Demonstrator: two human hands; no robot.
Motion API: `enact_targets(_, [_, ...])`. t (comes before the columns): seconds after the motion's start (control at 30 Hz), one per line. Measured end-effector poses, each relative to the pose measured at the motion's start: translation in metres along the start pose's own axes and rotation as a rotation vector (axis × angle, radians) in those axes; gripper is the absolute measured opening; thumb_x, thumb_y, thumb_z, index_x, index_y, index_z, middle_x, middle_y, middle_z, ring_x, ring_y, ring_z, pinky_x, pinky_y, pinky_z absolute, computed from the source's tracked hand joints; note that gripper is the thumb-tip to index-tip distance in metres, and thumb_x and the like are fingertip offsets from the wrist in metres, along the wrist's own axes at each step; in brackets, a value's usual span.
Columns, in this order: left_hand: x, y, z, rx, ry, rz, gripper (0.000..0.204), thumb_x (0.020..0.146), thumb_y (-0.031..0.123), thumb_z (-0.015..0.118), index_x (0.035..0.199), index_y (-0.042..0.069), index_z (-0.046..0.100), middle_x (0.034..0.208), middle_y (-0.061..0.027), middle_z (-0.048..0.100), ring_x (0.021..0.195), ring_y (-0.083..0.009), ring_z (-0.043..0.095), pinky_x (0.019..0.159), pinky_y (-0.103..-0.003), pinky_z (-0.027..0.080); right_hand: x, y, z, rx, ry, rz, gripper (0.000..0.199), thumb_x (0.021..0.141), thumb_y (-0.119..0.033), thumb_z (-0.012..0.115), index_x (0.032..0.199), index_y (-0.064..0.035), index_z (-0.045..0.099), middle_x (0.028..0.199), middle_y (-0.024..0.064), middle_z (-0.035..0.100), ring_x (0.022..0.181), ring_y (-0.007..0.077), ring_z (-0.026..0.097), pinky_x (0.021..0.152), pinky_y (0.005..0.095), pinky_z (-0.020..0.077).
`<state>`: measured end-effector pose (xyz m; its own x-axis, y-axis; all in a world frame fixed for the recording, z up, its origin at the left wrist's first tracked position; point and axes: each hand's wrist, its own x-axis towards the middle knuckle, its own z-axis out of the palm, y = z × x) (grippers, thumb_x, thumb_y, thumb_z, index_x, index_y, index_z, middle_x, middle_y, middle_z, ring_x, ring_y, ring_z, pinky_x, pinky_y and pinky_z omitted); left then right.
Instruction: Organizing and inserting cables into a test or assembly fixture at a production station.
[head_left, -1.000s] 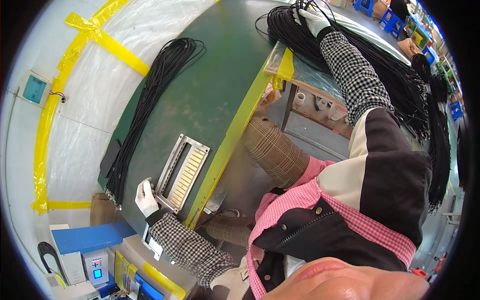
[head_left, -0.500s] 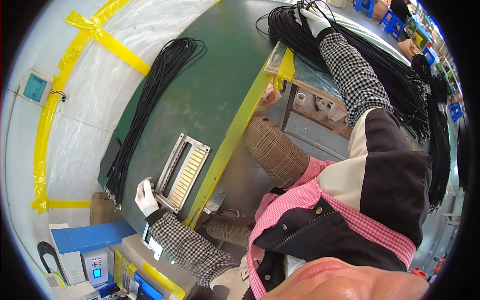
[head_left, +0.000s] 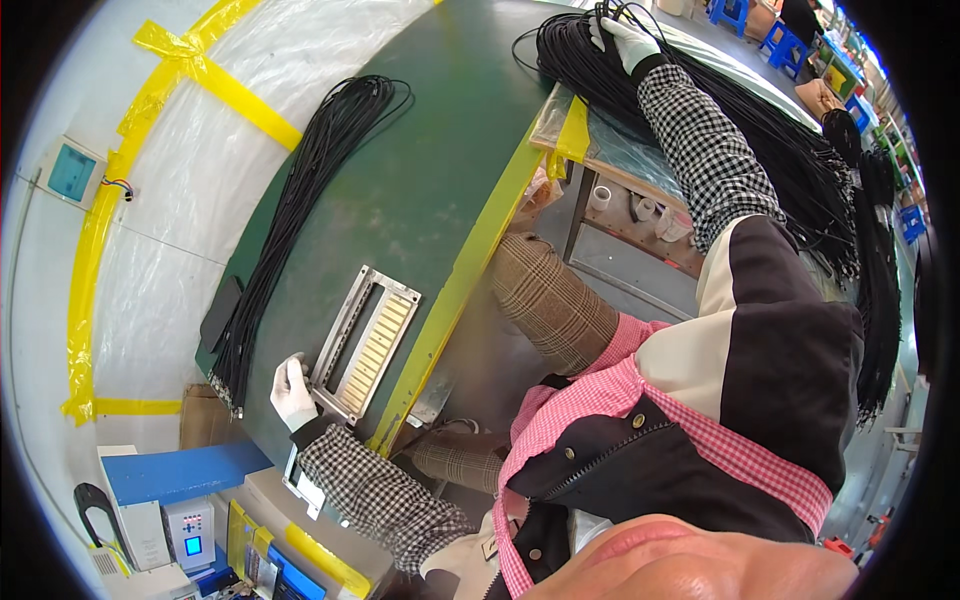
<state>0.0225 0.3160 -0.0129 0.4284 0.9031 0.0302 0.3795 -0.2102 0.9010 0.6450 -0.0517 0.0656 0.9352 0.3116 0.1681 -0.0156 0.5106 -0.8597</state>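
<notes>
My right hand (head_left: 632,44), in a white glove, reaches to the far right. Its fingers curl into the looped end of a thick bundle of black cables (head_left: 720,115). My left hand (head_left: 293,393), gloved too, rests on the green table with its fingers bent together, and nothing shows in it. Just to its right lies a rectangular metal frame fixture (head_left: 366,345) holding a row of pale, brass-coloured blocks. A second black cable bundle (head_left: 300,195) stretches along the left of the table, its loop at the far end and its connector ends near my left hand.
The table's yellow-taped edge (head_left: 460,290) runs beside my leg. Below the right side is a shelf (head_left: 630,235) with tape rolls. A blue-topped machine (head_left: 185,475) stands at the lower left. More black cables (head_left: 875,330) hang at the far right.
My right hand has shifted very slightly at the cable loop. My left hand, the fixture and the other bundle stay where they were.
</notes>
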Motion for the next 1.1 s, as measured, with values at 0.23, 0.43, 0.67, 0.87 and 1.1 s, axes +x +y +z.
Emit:
enact_targets(0.23, [-0.001,0.003,0.000,0.014,-0.007,0.004,0.025,0.091,0.021,0.056,0.096,0.001,0.070,0.085,-0.0034,0.066,0.077,-0.0123,0.056,0.074,-0.023,0.045,0.002,-0.002,-0.001,-0.003,-0.006,0.040,0.028,0.091,-0.009,0.060,0.115,0.0056,0.056,0.109,0.0181,0.064,0.097,0.0277,0.062,0.085,0.0351,0.0507])
enact_targets(0.43, [-0.002,0.005,0.003,0.019,0.000,-0.006,0.025,0.091,0.021,0.055,0.097,0.002,0.070,0.085,-0.0032,0.066,0.076,-0.0120,0.056,0.074,-0.023,0.045,0.005,-0.006,0.001,-0.010,-0.014,0.071,0.027,0.092,-0.011,0.059,0.113,0.0053,0.057,0.105,0.0168,0.065,0.092,0.0258,0.063,0.082,0.0330,0.0513])
enact_targets(0.67, [-0.014,-0.005,-0.015,0.044,0.050,-0.029,0.024,0.091,0.021,0.056,0.097,0.002,0.070,0.085,-0.0033,0.067,0.076,-0.0114,0.056,0.073,-0.022,0.045,0.022,0.025,0.030,-0.268,-0.088,0.178,0.033,0.087,-0.033,0.067,0.095,-0.0023,0.060,0.074,0.0032,0.059,0.047,0.0112,0.046,0.041,0.0279,0.0403])
enact_targets(0.87, [0.000,0.004,0.004,-0.025,-0.004,0.000,0.024,0.091,0.020,0.057,0.097,0.002,0.070,0.085,-0.0030,0.067,0.076,-0.0108,0.056,0.070,-0.021,0.044,0.121,0.003,-0.028,-0.753,0.071,0.417,0.039,0.084,-0.046,0.067,0.079,-0.0085,0.057,0.053,-0.0007,0.046,0.034,0.0089,0.034,0.032,0.0281,0.0261])
enact_targets(1.1, [-0.006,-0.001,-0.003,-0.013,0.005,0.022,0.023,0.090,0.020,0.057,0.098,0.003,0.070,0.084,-0.0029,0.066,0.075,-0.0103,0.056,0.069,-0.021,0.043,0.098,0.005,-0.016,-0.749,0.166,0.479,0.037,0.086,-0.045,0.065,0.085,-0.0083,0.062,0.047,-0.0049,0.039,0.030,0.0046,0.023,0.032,0.0245,0.0200])
